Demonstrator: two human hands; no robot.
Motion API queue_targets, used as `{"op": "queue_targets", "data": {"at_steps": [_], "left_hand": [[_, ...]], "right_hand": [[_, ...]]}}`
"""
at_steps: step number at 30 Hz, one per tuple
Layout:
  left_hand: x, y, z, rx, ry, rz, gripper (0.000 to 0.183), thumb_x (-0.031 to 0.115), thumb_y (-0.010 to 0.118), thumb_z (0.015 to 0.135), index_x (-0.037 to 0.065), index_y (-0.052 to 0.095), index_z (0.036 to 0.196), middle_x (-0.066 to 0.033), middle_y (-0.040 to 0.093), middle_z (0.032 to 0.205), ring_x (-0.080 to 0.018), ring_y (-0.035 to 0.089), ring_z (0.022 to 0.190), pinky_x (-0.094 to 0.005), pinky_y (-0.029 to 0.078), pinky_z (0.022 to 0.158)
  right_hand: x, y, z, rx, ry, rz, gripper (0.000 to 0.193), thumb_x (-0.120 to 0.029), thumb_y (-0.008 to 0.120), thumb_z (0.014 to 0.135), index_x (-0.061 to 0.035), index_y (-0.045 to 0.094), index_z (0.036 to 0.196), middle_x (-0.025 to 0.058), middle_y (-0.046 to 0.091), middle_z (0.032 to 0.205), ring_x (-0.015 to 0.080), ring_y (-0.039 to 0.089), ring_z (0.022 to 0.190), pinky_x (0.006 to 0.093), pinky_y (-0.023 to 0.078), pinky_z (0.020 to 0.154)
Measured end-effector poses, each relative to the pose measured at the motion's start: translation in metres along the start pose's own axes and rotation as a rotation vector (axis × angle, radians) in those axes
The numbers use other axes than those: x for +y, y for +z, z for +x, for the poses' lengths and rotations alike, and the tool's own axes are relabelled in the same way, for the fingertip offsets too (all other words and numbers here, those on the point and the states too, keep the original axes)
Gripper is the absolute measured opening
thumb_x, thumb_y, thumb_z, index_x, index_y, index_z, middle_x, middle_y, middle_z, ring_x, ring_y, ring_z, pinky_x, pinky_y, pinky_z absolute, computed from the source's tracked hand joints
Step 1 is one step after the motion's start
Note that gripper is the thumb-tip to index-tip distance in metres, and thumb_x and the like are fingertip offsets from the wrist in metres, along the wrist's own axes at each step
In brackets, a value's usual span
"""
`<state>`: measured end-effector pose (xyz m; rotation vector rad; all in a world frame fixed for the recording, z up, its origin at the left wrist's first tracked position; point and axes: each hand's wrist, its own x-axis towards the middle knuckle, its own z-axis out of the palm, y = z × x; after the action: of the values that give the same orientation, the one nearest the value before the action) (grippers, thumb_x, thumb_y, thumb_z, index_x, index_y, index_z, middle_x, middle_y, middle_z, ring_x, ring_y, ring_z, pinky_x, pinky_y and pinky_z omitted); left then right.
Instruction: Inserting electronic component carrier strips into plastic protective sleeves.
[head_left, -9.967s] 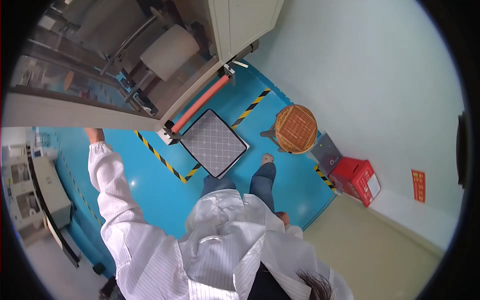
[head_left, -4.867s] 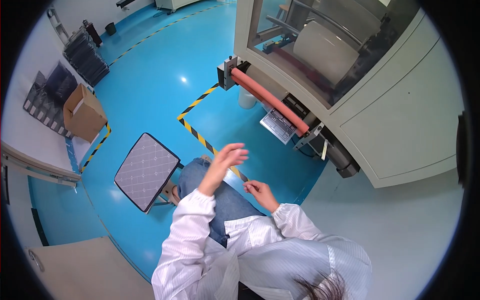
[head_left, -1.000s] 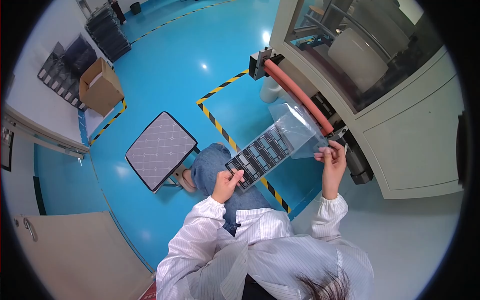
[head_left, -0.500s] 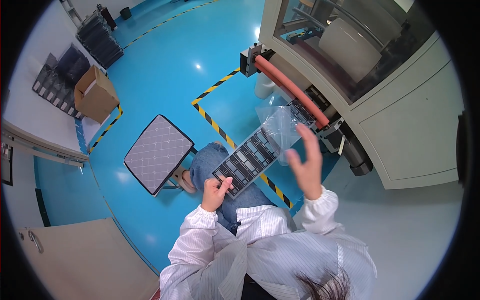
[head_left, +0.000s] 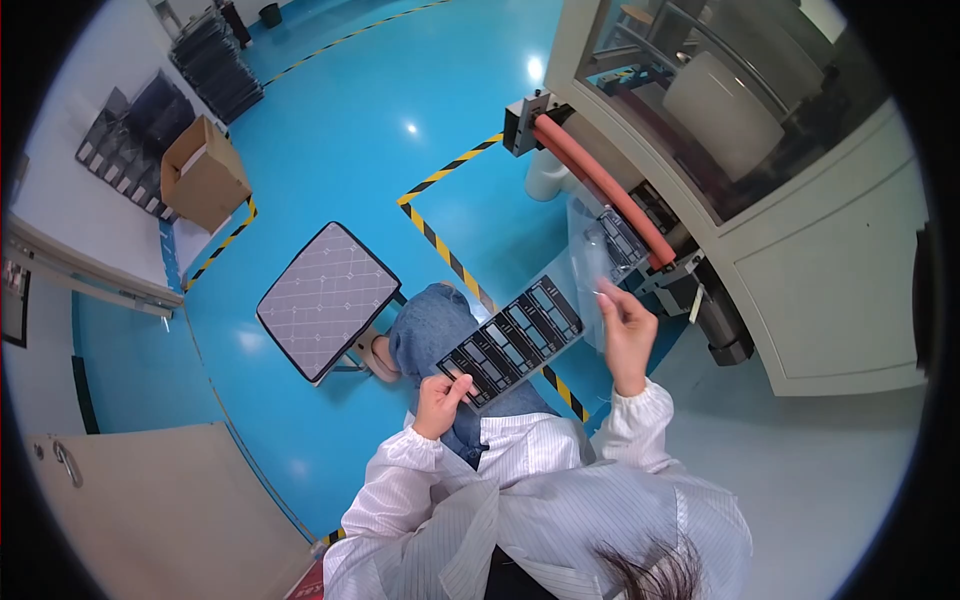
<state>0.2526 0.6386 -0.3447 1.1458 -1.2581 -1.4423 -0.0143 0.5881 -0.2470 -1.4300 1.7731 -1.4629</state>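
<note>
- Blue floor (head_left: 330, 140) spreads below everything, with the machine (head_left: 830, 270) at the right side.
- Thumb of the left hand (head_left: 437, 405) presses on the near end of the printed strip (head_left: 515, 340); its other fingers are curled, partly hidden, so the end is pinched.
- Right hand (head_left: 627, 340) has thumb and forefinger drawn together, pinching the edge of the clear film (head_left: 590, 270).
- Strip slants above the knee (head_left: 435, 320), its far part under the film, toward the red roller (head_left: 605, 190).
- For good handling, I judge, the left pinch should stay near the edge and keep the strip straight, while the right moves the film slowly and evenly; a quick pull could crease it.
- Compared with half a second ago, the right fingers are no longer spread but closed at the film; the left hand keeps the same end.
</note>
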Motion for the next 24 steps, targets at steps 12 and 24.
{"op": "queue_targets", "data": {"at_steps": [12, 24], "left_hand": [[-0.042, -0.052, -0.052, 0.217, -0.281, -0.085, 0.031, 0.021, 0.058, 0.091, 0.001, 0.066, 0.07, -0.0034, 0.064, 0.071, -0.009, 0.057, 0.063, -0.0222, 0.043, 0.059], [-0.063, -0.186, 0.02, 0.74, -0.212, -0.055, 0.04, 0.042, 0.053, 0.094, 0.006, 0.064, 0.08, -0.0035, 0.063, 0.075, -0.0088, 0.055, 0.062, -0.0227, 0.045, 0.056]], "right_hand": [[-0.017, -0.056, 0.014, 0.207, 0.198, 0.392, 0.024, -0.013, 0.058, 0.092, 0.0043, 0.058, 0.108, 0.0133, 0.063, 0.105, 0.0197, 0.063, 0.095, 0.0303, 0.052, 0.084], [-0.036, -0.026, -0.003, 0.006, 0.313, 0.606, 0.026, -0.011, 0.057, 0.091, -0.0006, 0.051, 0.114, 0.015, 0.06, 0.113, 0.0209, 0.06, 0.1, 0.0318, 0.049, 0.088]]}}
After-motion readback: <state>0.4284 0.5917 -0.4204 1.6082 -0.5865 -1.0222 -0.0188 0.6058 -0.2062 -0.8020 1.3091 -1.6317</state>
